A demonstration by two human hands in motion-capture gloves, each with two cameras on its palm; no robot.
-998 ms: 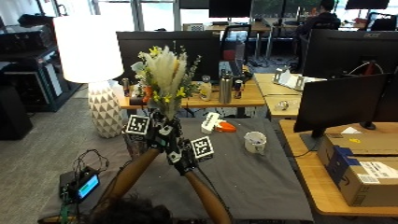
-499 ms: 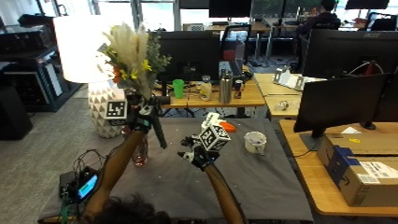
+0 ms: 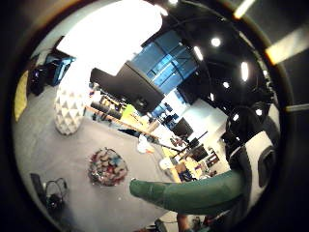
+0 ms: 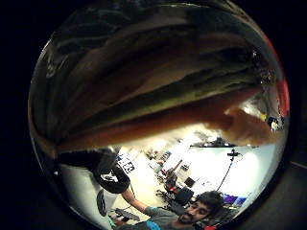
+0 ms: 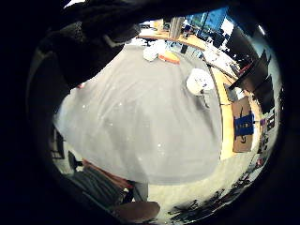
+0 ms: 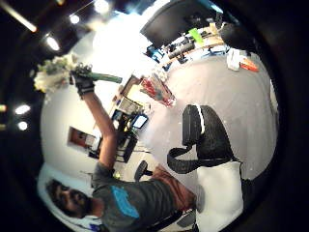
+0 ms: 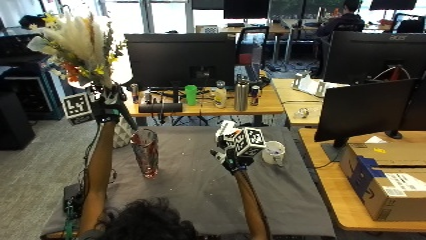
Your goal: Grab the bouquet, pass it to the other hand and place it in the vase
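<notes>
I see left hand (image 7: 106,111) gripping the cream-and-yellow dried-flower bouquet (image 7: 76,42) high above the clear glass vase (image 7: 146,152); right hand (image 7: 233,155) grip unclear.

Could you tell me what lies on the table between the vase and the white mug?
Only bare grey table cover lies between the vase and the white mug; the right hand hovers above that stretch, per the outside view.

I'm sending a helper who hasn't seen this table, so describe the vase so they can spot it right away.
Start at the grey cloth-covered table in front of the person. The vase stands on its left part, below the left hand holding up the bouquet. It is tall clear glass with red inside, unlike the short white mug to the right.
</notes>
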